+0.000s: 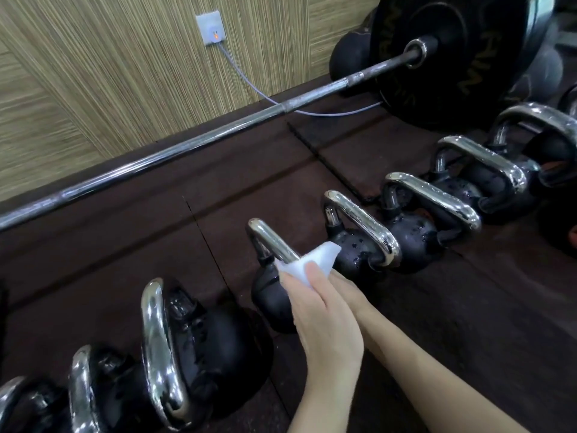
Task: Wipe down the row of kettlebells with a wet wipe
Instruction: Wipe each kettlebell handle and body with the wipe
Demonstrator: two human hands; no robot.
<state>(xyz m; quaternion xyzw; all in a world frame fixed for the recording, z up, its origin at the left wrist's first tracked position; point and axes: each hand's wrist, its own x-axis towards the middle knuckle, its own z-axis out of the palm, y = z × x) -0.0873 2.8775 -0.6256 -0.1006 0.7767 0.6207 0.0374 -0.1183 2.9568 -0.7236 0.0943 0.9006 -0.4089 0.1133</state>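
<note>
We see a wood-grain wall (109, 73) at the back, and below it a dark rubber floor (125, 245). A long barbell (187, 145) lies on the floor along the wall, its big black plate (452, 57) at the far right. Nearer to us a row of kettlebells (415, 226) runs from lower left to upper right, black bodies with chrome handles; several show water drops. The nearest of them at lower left (187, 354) are tilted over. On the wall is a white socket (209, 29), and a grey cable (249, 85) runs from it down to the floor. Our left hand (321, 326) is curled round the handle of the smallest kettlebell (268, 295) in the middle of the row, pressing a white wipe (312, 260) against the chrome. Our right hand (352, 295) lies just behind the left, mostly hidden; we cannot tell how its fingers lie or what they hold.
</note>
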